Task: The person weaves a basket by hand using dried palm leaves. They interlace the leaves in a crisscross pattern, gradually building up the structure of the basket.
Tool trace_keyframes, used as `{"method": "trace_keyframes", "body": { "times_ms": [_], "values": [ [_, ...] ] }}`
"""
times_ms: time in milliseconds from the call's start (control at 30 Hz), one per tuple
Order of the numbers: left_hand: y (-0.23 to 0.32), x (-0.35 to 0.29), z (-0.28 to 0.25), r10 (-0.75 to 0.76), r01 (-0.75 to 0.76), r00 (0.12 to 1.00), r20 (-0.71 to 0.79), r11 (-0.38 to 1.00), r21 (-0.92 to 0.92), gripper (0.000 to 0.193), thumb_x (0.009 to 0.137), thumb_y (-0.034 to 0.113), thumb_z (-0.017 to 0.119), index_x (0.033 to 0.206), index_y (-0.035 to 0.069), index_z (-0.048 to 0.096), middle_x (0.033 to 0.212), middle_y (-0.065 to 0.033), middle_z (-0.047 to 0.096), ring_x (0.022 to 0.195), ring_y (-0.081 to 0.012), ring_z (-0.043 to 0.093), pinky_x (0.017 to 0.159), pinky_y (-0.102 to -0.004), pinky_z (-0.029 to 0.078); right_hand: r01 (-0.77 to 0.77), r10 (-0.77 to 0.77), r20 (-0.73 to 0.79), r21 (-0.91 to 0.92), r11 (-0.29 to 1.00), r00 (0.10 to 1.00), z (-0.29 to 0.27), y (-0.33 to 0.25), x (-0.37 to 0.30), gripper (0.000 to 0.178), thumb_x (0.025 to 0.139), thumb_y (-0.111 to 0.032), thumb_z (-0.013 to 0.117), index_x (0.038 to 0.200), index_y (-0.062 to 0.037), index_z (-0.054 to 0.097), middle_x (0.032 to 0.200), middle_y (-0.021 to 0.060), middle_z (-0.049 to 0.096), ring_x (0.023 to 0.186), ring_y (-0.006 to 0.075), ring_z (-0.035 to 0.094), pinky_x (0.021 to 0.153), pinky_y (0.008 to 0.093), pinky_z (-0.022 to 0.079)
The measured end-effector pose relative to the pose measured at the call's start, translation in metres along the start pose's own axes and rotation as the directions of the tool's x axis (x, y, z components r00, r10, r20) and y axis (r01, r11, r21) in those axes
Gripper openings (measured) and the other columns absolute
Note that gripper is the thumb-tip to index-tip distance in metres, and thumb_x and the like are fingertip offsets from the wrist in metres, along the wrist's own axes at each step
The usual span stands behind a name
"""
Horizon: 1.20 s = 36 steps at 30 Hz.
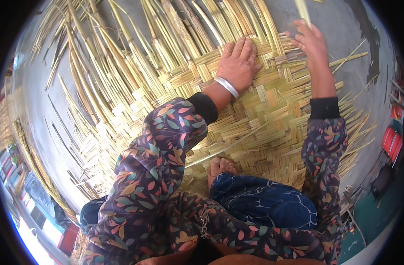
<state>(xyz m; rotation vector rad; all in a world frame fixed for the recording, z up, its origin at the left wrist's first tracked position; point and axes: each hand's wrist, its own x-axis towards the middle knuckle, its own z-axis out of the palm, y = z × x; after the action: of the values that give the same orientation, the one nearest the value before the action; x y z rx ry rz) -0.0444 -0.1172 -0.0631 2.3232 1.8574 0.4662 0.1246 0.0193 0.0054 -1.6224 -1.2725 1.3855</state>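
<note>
My left hand (238, 66) lies flat, fingers stretched, on the woven reed mat (272, 115) near its far edge; a silver bangle circles the wrist. Split reeds (157, 33) stick out from the far side of the weave, loose and parallel. Out past the mat's far right corner, my right hand (311, 42) is raised, holding a pale reed strip (302, 11) between thumb and fingers. The strip is blurred and runs out of the top of the view; its lower end is hidden by the hand.
My bare foot (221, 168) rests on the mat close to me. Uneven reed ends (356, 128) fringe its right side on the grey floor (347, 33). A red object (392, 143) stands at the far right. Long stalks (38, 168) lie along the left.
</note>
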Motion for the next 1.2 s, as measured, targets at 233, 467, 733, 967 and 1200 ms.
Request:
{"method": "trace_keyframes", "body": {
  "times_ms": [233, 467, 733, 967, 1200],
  "values": [
    [0.02, -0.035, -0.019, 0.099, -0.087, 0.98, 0.171, 0.993, -0.076, 0.057, 0.095, 0.045, 0.04, 0.135, 0.004, 0.045, 0.145, -0.0118, 0.037, 0.139, -0.0229, 0.027, 0.114, -0.0453, 0.014, -0.049, 0.043, 0.024, 0.392, 0.919, 0.999, 0.021, 0.005, -0.071, 0.035, 0.095, -0.029, 0.052, 0.113, 0.0007, 0.057, 0.1, 0.0119, 0.063, 0.085, 0.0202, 0.066, 0.071, 0.0282, 0.053],
    [-0.005, -0.077, -0.069, -0.449, 0.33, 0.87, 0.203, 0.224, -0.917, 0.056, 0.093, 0.032, 0.058, 0.134, -0.003, 0.042, 0.124, -0.0196, 0.055, 0.111, -0.0239, 0.056, 0.092, -0.0333, 0.047, -0.127, 0.051, 0.288, 0.252, 0.959, 0.956, 0.073, 0.034, -0.143, 0.034, 0.098, -0.032, 0.049, 0.108, -0.0025, 0.061, 0.09, 0.0047, 0.065, 0.082, 0.0124, 0.064, 0.069, 0.0246, 0.05],
    [-0.024, -0.115, -0.097, -0.227, 0.546, 0.822, 0.523, 0.051, -0.836, 0.02, 0.087, 0.018, 0.067, 0.094, 0.0, 0.062, 0.073, -0.0028, 0.062, 0.065, -0.0072, 0.056, 0.061, -0.024, 0.049, -0.384, 0.188, 0.675, 0.153, 0.91, 0.713, 0.103, 0.076, -0.22, 0.024, 0.097, -0.023, 0.053, 0.107, -0.0032, 0.062, 0.094, 0.0031, 0.065, 0.084, 0.012, 0.062, 0.074, 0.0279, 0.05],
    [-0.033, -0.168, -0.107, -0.212, 0.544, 0.838, 0.503, 0.239, -0.805, 0.02, 0.078, 0.014, 0.075, 0.078, 0.001, 0.059, 0.064, 0.0007, 0.055, 0.061, -0.0056, 0.049, 0.056, -0.0241, 0.043, -0.325, 0.277, 0.791, -0.105, 0.94, 0.545, 0.11, 0.084, -0.248, 0.024, 0.096, -0.023, 0.054, 0.104, -0.0015, 0.064, 0.093, 0.0014, 0.064, 0.083, 0.0095, 0.061, 0.072, 0.0253, 0.05],
    [-0.044, -0.201, -0.097, -0.134, 0.618, 0.785, 0.605, 0.228, -0.752, 0.021, 0.075, 0.013, 0.078, 0.08, 0.001, 0.061, 0.064, 0.0014, 0.056, 0.058, -0.0056, 0.047, 0.053, -0.0243, 0.041, -0.218, 0.429, 0.809, -0.371, 0.903, 0.402, 0.118, 0.093, -0.264, 0.029, 0.096, -0.028, 0.055, 0.1, -0.0009, 0.064, 0.082, -0.001, 0.063, 0.072, 0.006, 0.058, 0.063, 0.0227, 0.049]
  ]
}}
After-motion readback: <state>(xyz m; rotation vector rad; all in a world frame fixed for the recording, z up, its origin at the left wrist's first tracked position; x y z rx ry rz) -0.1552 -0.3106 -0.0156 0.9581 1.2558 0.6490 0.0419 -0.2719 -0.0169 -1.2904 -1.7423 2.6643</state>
